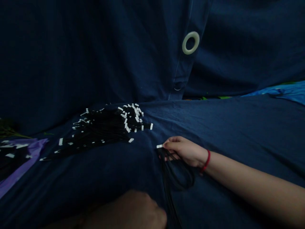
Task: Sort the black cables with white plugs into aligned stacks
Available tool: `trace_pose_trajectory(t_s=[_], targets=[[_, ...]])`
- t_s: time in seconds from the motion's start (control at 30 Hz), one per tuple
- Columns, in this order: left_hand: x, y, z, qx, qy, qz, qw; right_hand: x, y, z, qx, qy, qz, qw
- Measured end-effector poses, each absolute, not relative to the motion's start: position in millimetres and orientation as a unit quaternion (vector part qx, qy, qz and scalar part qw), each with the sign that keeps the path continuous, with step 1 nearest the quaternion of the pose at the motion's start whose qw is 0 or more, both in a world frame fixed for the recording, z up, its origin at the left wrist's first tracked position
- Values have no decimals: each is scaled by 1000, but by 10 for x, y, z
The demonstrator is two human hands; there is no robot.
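1. While the right hand (pixel 179 149) extends in from the right, its fingers pinch looped, white-tipped black cords (pixel 166 181) over dark-blue cloth (pixel 202 117).
2. Blurred, the left hand (pixel 133 211) curls low in front; whether it holds anything, I cannot tell.
3. Leftward lies a heap of white-tipped black strands (pixel 107 125), near thin purple material (pixel 35 156).

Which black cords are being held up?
The looped bunch hanging from the right hand, its white end at the fingertips; the piled cords lie on the blue cloth farther left.
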State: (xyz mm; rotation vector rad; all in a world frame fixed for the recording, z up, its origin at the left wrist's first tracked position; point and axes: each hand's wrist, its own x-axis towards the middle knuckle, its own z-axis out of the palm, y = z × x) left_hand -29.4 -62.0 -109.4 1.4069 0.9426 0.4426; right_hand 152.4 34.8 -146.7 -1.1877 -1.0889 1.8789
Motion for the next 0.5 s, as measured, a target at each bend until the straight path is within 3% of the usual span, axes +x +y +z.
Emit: trace_pose_trajectory(t_s=[0.07, 0.17, 0.33, 0.5], targets=[[-273, -563, -1035, 759, 461, 152, 434, 1461, 303, -1474, -451, -426, 714, 325], [-196, -491, -1087, 898, 391, 89, 182, 1417, 287, -1486, -446, -437, 709, 328], [-138, -432, -1315, 947, 311, 62, 61, 1424, 306, -1509, -444, -441, 706, 331], [-161, -389, -1326, 947, 310, 69, 46, 1422, 312, -1506, -452, -439, 706, 323]])
